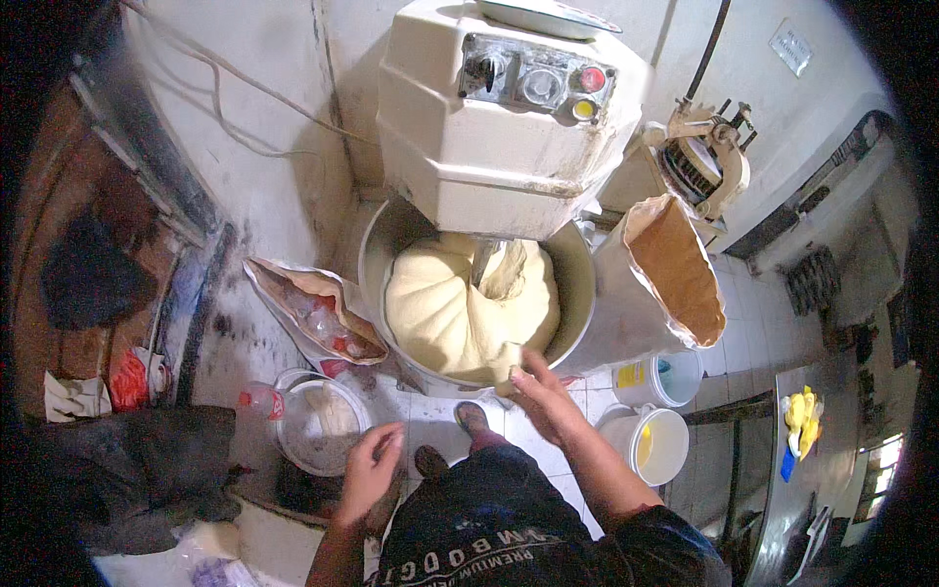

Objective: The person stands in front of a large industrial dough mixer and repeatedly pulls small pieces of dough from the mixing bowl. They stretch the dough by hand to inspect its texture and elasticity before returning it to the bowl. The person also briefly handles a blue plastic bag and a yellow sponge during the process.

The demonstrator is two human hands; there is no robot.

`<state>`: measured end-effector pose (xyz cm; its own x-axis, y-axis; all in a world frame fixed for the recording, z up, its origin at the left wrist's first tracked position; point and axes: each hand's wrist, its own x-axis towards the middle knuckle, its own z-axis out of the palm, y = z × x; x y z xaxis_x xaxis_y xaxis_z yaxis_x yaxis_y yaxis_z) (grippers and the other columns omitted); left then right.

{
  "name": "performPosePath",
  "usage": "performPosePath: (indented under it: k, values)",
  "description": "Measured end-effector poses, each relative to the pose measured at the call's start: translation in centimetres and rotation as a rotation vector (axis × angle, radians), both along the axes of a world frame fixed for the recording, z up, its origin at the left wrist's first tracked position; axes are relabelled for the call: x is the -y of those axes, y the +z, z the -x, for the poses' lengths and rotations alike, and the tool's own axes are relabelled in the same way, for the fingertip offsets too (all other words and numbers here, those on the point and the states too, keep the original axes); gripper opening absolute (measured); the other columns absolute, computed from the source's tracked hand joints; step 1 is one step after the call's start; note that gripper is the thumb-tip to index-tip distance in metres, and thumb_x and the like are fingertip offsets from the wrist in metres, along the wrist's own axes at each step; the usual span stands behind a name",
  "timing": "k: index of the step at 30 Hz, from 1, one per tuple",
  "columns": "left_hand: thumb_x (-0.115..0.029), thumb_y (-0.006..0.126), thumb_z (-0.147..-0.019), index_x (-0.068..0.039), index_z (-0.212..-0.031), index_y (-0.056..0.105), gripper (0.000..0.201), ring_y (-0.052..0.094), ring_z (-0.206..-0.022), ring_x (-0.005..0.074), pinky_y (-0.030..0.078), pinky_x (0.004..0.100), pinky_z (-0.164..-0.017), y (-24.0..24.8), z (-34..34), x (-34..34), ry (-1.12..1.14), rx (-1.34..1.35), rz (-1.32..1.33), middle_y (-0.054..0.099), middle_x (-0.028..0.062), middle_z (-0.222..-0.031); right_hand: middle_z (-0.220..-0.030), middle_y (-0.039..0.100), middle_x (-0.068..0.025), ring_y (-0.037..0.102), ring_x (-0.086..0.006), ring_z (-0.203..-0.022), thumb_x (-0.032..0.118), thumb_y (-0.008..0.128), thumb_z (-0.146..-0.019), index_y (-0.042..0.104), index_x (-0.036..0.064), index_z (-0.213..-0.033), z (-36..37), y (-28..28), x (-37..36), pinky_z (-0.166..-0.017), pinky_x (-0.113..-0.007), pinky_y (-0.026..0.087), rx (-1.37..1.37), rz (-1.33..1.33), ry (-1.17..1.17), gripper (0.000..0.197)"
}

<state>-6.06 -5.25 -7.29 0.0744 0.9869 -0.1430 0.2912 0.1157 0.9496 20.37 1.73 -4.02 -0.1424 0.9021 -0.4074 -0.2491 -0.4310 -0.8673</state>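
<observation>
A large mass of pale dough (430, 298) fills much of the round metal mixing bowl (577, 308), bulging around the mixer's central bar. At the bowl's near rim my right hand (541, 393) has its fingers closed on a small pale lump of dough (510, 366), partly blurred. My left hand (372, 468) hangs to the left of my body with its fingers loosely bent and apart, and nothing shows in it. Closest to that hand is a round white tub (354, 396) with something pale on top. Above the bowl stands the cream mixer head (509, 147) with its control panel.
A paper sack (367, 338) holding plastic bottles leans left of the bowl; a tall open sack (675, 323) stands on the right. Two white buckets (675, 460) (690, 377) sit below it. A metal table (822, 470) with yellow packaging (802, 416) runs along the right.
</observation>
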Motion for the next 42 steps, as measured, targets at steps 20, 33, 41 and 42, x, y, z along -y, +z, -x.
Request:
performPosePath:
  k: [20,33,41,42]
  values:
    - [-0.016,0.047,-0.09,0.001,-0.105,0.049,0.022,0.054,-0.089,0.0123,0.047,0.0286,-0.076,6.6,-9.6,-5.1,0.423,0.578,-0.078,0.056,0.0083,-0.098,-0.113,0.053,-0.0093,0.057,-0.0209,-0.096,0.02,0.049,-0.089,0.047,0.0022,-0.12,-3.6,5.2,-4.7,-0.074,-0.033,0.053,-0.356,-0.014,0.293,0.036]
    - [-0.008,0.058,-0.079,0.001,-0.102,0.05,0.026,0.058,-0.081,0.0225,0.045,0.0321,-0.072,6.9,-14.9,-6.2,0.266,0.003,-0.367,0.058,0.0159,-0.09,-0.115,0.045,-0.0231,0.045,-0.0346,-0.108,0.027,0.032,-0.091,0.037,-0.0035,-0.122,0.3,4.6,-4.2,-0.091,-0.037,0.035,0.303,-1.077,0.037,0.044]
    - [-0.009,0.062,-0.078,0.001,-0.085,0.059,0.013,0.059,-0.068,0.0153,0.046,0.0263,-0.062,9.0,-11.0,-7.6,0.37,0.07,-0.296,0.064,0.0076,-0.077,-0.074,0.056,-0.0205,0.056,-0.0366,-0.067,0.028,0.049,-0.086,0.052,0.0002,-0.095,-0.2,6.6,-3.7,-0.062,-0.041,0.046,0.675,-0.919,0.408,0.03]
    - [-0.011,0.061,-0.079,0.001,-0.092,0.058,0.018,0.059,-0.074,0.0159,0.046,0.0268,-0.066,9.3,-10.2,-7.5,0.315,0.068,-0.215,0.063,0.0088,-0.084,-0.069,0.055,-0.0194,0.057,-0.0333,-0.064,0.031,0.049,-0.087,0.051,0.0011,-0.089,-0.4,7.6,-3.3,-0.06,-0.04,0.045,0.707,-0.817,0.522,0.03]
